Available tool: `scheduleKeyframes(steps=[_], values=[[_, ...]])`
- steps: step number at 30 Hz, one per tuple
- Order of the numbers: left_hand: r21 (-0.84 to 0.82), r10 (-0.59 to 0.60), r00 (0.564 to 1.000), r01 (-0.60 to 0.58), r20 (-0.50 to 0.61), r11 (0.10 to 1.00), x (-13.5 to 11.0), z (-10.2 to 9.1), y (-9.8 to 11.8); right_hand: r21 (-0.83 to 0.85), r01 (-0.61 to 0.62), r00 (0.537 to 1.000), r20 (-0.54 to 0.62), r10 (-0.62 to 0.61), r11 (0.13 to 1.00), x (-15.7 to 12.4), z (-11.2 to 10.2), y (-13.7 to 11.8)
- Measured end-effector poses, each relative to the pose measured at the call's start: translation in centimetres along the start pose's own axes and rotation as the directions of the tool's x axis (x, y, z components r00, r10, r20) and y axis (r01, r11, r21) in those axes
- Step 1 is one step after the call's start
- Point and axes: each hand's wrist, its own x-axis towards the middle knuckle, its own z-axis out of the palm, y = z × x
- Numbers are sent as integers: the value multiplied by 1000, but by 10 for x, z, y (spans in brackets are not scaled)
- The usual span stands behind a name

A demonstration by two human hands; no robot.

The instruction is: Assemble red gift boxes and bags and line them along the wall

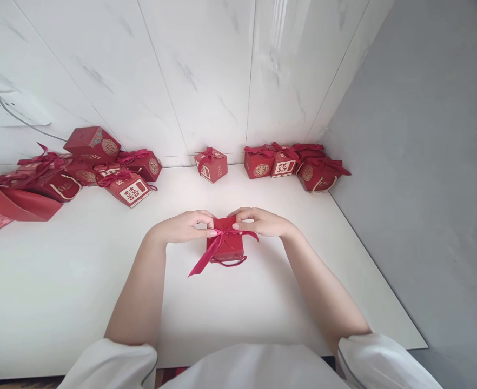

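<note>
A small red gift box [227, 249] stands on the white table [80, 292] in front of me. A dark red ribbon [206, 258] crosses its top, with a long tail trailing down to the left. My left hand [185, 226] pinches the ribbon at the box's upper left. At the upper right of the box, my right hand [258, 221] pinches the ribbon too. Both hands have their fingers closed together on the ribbon. A cord handle loops out at the box's near side.
A pile of red gift boxes [100, 167] and flat red paper bags [15, 202] lies at the back left. One box [211, 165] stands alone by the wall, and several more [295, 162] at the back right. The table's right edge [376, 265] borders grey floor.
</note>
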Motion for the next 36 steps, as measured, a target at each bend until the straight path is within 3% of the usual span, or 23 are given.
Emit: scheduleKeyframes(steps=[7, 18, 28, 36], values=[[-1, 79, 994, -79, 70, 997, 3, 0, -3, 31, 41, 995, 90, -44, 999, 2, -3, 7], [-117, 19, 990, -3, 138, 993, 2, -2, -4, -47, 11, 998, 61, -8, 999, 0, -3, 9], [-2, 15, 1000, -15, -26, 1000, 3, 1, -6, -102, -8, 1000, 26, 11, 995, -1, -1, 3], [170, -162, 978, 183, -132, 968, -7, 6, 6, -114, -30, 999, 18, 33, 993, 0, 3, 4]])
